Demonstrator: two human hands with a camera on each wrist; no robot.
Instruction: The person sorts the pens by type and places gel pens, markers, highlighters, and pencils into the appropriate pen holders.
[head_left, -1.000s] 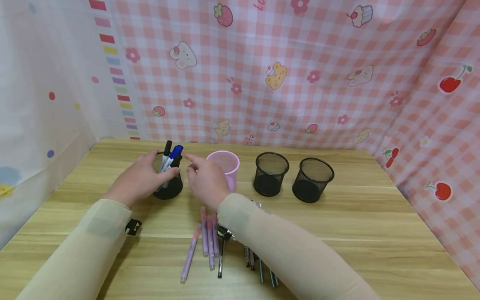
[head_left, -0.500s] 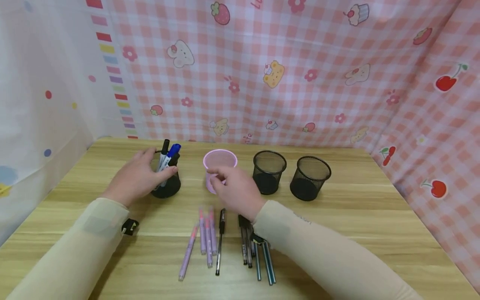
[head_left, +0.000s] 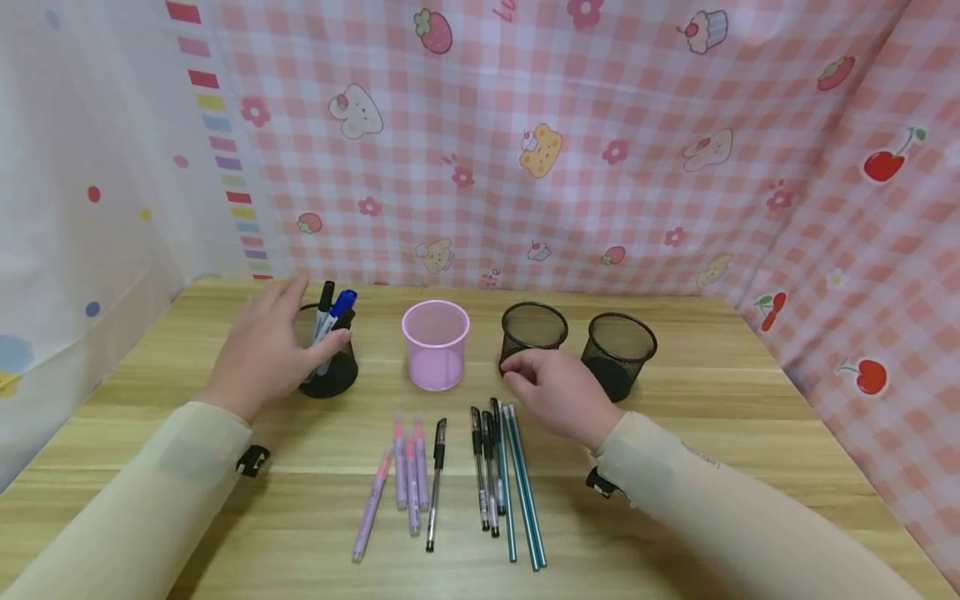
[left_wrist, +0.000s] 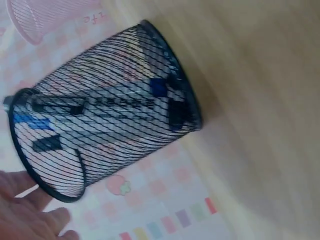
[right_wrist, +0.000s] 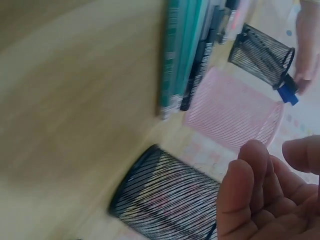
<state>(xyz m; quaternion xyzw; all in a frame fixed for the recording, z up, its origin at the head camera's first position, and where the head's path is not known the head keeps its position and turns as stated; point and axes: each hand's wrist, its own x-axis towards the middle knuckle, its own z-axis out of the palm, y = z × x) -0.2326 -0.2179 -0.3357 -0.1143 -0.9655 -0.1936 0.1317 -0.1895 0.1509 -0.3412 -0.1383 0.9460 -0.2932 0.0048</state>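
Observation:
My left hand is at a black mesh pen cup on the left, its thumb across the near side and its fingers by the rim. Markers with black and blue caps stand in that cup. In the left wrist view the fingertips lie beside the rim, not wrapped round it. My right hand, fingers loosely bent and holding nothing, hovers before another black mesh cup and partly hides it. A pink mesh cup stands between the hands.
A third black mesh cup stands at the right. On the table lie purple pens with pink caps, a lone black-capped pen, several more black-capped pens and teal pencils. Patterned cloth hangs behind.
My right hand has moved right, away from the marker cup, past the pink cup to the middle black cup. The left hand has stayed at the marker cup.

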